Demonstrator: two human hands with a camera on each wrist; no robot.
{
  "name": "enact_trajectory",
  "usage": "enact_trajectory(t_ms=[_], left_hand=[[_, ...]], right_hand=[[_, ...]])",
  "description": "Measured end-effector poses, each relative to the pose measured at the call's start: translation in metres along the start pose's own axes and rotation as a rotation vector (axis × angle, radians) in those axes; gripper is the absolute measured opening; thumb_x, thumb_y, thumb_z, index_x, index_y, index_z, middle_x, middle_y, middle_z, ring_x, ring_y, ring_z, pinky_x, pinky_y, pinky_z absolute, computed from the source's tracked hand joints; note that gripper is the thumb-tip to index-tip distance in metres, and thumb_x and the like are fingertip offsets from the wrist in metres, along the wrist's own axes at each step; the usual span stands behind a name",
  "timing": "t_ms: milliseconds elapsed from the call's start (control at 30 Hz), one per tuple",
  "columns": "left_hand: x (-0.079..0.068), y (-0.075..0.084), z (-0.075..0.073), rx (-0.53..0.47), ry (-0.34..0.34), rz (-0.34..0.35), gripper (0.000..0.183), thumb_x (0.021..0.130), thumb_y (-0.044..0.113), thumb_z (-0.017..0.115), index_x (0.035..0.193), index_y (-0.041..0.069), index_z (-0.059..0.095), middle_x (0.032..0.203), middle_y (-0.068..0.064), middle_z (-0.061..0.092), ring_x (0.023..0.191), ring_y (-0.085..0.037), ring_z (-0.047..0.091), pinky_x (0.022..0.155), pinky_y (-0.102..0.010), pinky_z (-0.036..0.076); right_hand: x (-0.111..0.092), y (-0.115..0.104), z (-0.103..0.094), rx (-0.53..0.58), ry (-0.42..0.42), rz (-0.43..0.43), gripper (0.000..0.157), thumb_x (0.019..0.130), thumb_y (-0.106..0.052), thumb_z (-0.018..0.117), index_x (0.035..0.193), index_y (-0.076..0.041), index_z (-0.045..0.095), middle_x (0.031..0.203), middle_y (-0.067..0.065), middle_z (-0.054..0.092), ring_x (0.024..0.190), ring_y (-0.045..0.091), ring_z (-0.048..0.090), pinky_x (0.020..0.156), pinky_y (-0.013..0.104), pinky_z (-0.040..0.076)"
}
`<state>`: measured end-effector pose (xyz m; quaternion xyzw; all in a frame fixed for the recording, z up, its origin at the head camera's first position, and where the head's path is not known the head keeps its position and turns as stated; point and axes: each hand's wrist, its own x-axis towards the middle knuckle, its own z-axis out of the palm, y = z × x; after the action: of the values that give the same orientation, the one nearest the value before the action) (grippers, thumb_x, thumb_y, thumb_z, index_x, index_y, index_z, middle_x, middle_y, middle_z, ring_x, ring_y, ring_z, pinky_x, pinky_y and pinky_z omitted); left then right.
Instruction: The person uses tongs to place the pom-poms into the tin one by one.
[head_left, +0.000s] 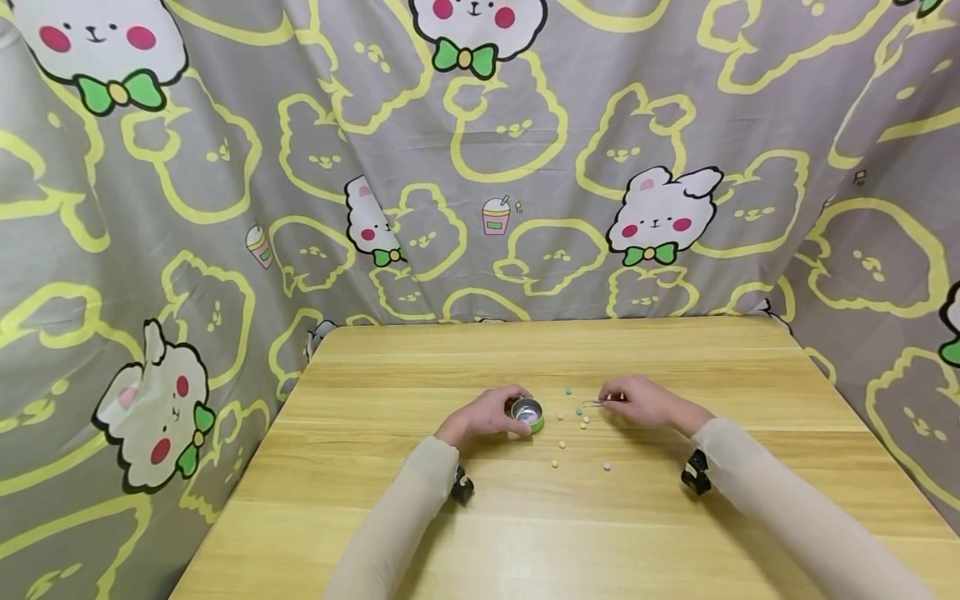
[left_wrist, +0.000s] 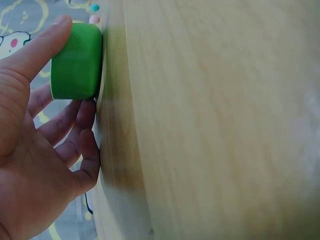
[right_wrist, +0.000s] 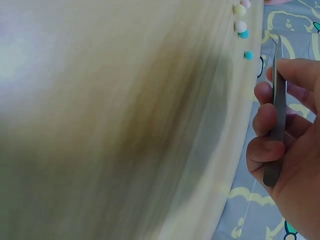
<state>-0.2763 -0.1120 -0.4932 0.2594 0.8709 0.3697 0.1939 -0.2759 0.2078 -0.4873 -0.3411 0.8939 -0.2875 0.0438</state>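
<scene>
My left hand [head_left: 491,412] holds a small round green tin [left_wrist: 77,62], thumb on one side and fingers on the other. The tin is open at the top in the head view, with a silvery inside [head_left: 527,412]. My right hand [head_left: 642,402] grips metal tweezers [right_wrist: 278,115] with a bent tip, pointing left over the table in the head view. Whether the tip holds anything is too small to tell. Around and below the tip lie several small pastel balls, among them a blue ball [head_left: 579,411], a yellow ball [head_left: 562,445] and a pink ball [head_left: 607,467].
The balls lie loose on a wooden table [head_left: 420,358], mostly between the two hands. Another blue ball [head_left: 568,391] lies farther back. A grey patterned curtain [head_left: 480,275] hangs behind the table and at both sides. Black wrist devices [head_left: 696,472] sit under both forearms.
</scene>
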Motion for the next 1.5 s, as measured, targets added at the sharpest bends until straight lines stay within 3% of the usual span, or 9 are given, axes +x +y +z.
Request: enact_trajectory(t_ms=[467,1500], left_hand=[[-0.002,0.000,-0.001,-0.018,0.004,-0.011,0.049,0.078,0.026,0.079,0.121,0.019,0.055,0.108,0.005,0.059,0.098,-0.010,0.055,0.085,-0.027,0.043],[0.000,0.000,0.001,0.000,0.004,0.007,0.050,0.078,0.025,0.079,0.121,0.016,0.055,0.105,0.004,0.060,0.096,-0.011,0.055,0.084,-0.026,0.043]], right_hand=[[-0.014,0.003,0.002,0.012,-0.042,0.024,0.007,0.093,-0.011,0.060,0.095,-0.014,0.067,0.084,-0.006,0.062,0.072,0.006,0.052,0.064,0.026,0.044],[-0.015,0.010,0.008,-0.045,-0.028,-0.034,0.009,0.094,-0.012,0.058,0.096,-0.015,0.066,0.087,-0.009,0.062,0.076,0.004,0.054,0.069,0.030,0.046]])
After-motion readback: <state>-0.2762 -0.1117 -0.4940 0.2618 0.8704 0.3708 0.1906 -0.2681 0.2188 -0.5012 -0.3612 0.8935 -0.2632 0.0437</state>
